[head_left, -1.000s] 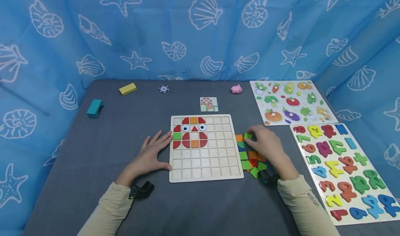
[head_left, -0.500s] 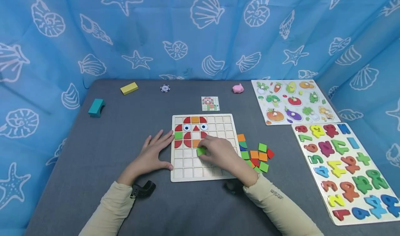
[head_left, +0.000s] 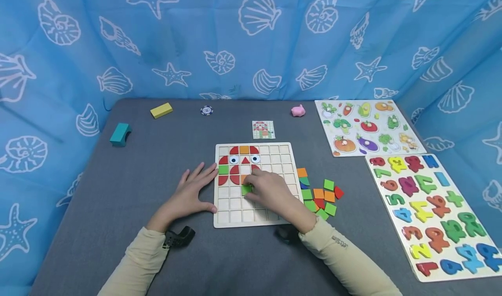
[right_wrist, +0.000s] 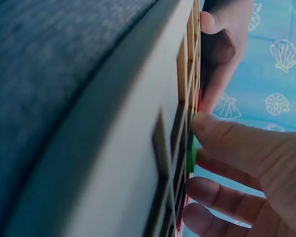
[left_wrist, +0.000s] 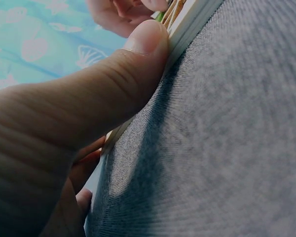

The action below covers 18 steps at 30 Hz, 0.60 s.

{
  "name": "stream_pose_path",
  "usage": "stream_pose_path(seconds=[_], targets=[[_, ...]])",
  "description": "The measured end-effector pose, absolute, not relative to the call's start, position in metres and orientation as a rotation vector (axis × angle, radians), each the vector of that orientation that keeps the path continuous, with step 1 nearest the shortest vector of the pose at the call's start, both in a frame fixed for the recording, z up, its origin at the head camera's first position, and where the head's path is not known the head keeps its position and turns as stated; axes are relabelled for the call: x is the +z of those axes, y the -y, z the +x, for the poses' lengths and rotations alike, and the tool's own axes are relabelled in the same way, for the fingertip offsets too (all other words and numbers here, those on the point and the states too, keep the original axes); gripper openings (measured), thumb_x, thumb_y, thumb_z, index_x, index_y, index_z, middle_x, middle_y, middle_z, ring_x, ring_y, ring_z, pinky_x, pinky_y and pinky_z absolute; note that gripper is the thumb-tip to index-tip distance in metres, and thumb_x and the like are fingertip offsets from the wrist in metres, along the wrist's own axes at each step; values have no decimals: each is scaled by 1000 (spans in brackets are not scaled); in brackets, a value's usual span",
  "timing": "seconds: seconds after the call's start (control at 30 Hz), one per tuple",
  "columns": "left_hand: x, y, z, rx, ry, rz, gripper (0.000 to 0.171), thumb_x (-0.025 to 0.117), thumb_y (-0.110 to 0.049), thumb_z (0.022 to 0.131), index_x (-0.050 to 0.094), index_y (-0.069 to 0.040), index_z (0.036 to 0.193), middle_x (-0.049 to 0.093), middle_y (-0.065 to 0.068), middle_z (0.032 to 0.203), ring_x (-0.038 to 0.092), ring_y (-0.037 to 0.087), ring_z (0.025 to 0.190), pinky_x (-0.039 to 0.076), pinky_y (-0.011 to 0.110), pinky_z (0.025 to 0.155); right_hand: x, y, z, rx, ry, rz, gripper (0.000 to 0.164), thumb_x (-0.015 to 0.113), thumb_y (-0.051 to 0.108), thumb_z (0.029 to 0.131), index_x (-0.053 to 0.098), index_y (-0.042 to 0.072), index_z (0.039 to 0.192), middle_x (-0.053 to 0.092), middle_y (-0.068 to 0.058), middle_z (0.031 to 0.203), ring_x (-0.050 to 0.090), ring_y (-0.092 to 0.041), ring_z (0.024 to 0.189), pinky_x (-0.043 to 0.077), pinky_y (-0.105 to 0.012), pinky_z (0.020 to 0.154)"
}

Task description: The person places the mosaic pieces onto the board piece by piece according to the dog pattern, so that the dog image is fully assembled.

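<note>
A wooden grid board (head_left: 274, 195) lies on the grey table, with red, orange, green and eye-marked tiles in its upper left part. My right hand (head_left: 269, 191) is over the board and pinches a green square tile (head_left: 246, 189), just below an orange tile in the grid. In the right wrist view the green tile (right_wrist: 192, 153) stands tilted at the grid, thumb and finger at its sides. My left hand (head_left: 192, 193) rests at the board's left edge, fingers spread; in the left wrist view its thumb (left_wrist: 145, 42) presses the edge.
Loose green, orange, red and blue tiles (head_left: 318, 195) lie right of the board. Behind it is a small pattern card (head_left: 263, 130). A number board (head_left: 431, 213) and a vegetable board (head_left: 366, 130) lie at right. A teal block (head_left: 120, 134), yellow block (head_left: 161, 110), poker chip (head_left: 206, 110) and pink pig (head_left: 298, 110) stand further back.
My right hand has taken a green tile from the loose ones and carried it left onto the board, then slightly further left. The left hand has stayed at the board's edge.
</note>
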<state>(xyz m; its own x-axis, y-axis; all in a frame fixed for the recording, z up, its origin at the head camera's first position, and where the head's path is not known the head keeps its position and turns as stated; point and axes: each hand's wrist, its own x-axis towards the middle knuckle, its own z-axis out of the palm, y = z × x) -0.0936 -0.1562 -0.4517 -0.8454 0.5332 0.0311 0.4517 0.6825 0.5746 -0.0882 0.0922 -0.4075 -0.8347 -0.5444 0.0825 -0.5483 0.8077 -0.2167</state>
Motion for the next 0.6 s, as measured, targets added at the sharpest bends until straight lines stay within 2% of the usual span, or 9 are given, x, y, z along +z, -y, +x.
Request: stream_pose_path(seconds=[0.23,0.37,0.6], targets=[[-452,156,-93,894,-2748,800,106,70,-60,55,26,-17,142,19,0,148,5,29,136,-1,56,101,-399,-123,-88,513,3017,731,22,72,26,73,67,19,94,58,5,83,52,-7,69,43,-25,60],[-451,155,-93,890,-2741,793,106,69,-61,55,26,-18,141,19,-1,148,5,29,136,-1,56,101,-394,-168,-87,579,3027,541,24,71,21,75,66,15,98,59,0,85,52,-12,69,41,-28,57],[-451,157,-94,884,-2734,792,105,68,-62,56,25,-19,142,17,-1,148,3,28,136,-2,56,102,-401,-245,-79,579,3123,308,28,69,15,77,64,7,103,57,-8,93,53,-21,79,44,-39,68]])
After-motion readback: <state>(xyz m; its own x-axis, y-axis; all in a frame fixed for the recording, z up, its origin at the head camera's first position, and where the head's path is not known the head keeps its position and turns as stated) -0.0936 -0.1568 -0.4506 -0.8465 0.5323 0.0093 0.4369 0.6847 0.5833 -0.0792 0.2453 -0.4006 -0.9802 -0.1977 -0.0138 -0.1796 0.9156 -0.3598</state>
